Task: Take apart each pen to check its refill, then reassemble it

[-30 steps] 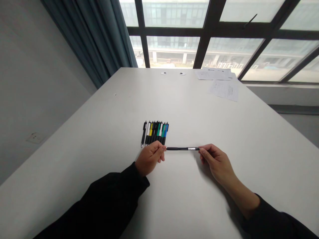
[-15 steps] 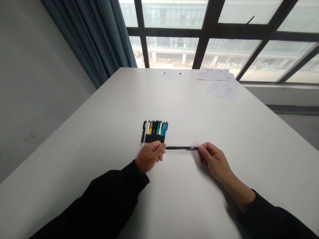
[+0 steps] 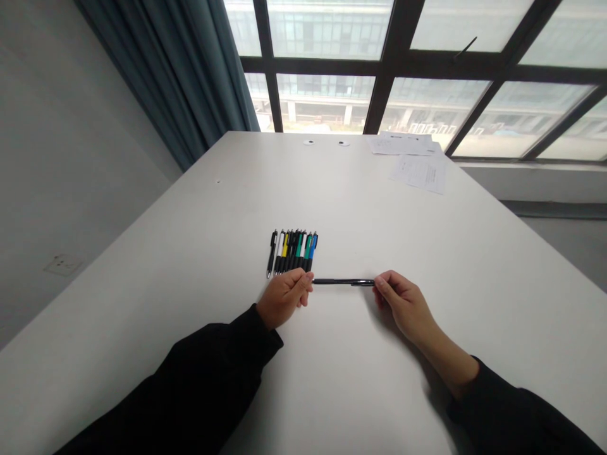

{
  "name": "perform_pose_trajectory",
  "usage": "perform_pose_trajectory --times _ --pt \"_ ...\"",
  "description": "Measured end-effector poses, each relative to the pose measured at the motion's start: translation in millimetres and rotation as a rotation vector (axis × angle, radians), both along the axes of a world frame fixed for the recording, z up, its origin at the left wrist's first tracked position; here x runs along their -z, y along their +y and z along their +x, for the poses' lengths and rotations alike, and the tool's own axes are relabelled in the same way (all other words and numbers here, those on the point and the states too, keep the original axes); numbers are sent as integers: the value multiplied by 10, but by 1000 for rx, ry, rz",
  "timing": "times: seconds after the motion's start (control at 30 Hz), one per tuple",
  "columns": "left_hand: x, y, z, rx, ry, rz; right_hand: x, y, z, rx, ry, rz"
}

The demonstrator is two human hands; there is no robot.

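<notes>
A black pen is held level between my two hands, above the white table. My left hand is closed, pinching the pen's left end between thumb and fingers. At its other end, where the clip is, the fingertips of my right hand pinch it. Just beyond my left hand lies a row of several pens, side by side with black grips, in black, white, yellow, green and blue. My left hand hides some of their lower ends. One black pen lies slightly apart at the row's left.
Sheets of paper lie at the far right of the white table. Two small white oval pieces are near its far edge. Behind stand a window and a blue curtain; a wall socket is at left.
The pen and both hands keep nearly the same pose, with my right hand slightly further left. The whole view has shifted a little. The row of pens is unchanged.
</notes>
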State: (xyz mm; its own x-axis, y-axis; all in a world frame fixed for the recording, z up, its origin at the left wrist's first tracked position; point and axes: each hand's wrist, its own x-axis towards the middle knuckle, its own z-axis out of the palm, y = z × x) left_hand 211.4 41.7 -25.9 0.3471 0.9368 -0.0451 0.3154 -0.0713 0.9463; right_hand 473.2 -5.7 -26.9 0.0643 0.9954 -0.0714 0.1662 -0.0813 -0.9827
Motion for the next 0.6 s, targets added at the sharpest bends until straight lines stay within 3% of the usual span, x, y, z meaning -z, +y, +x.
perform_pose_trajectory --times 0.6 --pt "11 17 10 -6 -19 -18 -23 23 -15 16 -14 2"
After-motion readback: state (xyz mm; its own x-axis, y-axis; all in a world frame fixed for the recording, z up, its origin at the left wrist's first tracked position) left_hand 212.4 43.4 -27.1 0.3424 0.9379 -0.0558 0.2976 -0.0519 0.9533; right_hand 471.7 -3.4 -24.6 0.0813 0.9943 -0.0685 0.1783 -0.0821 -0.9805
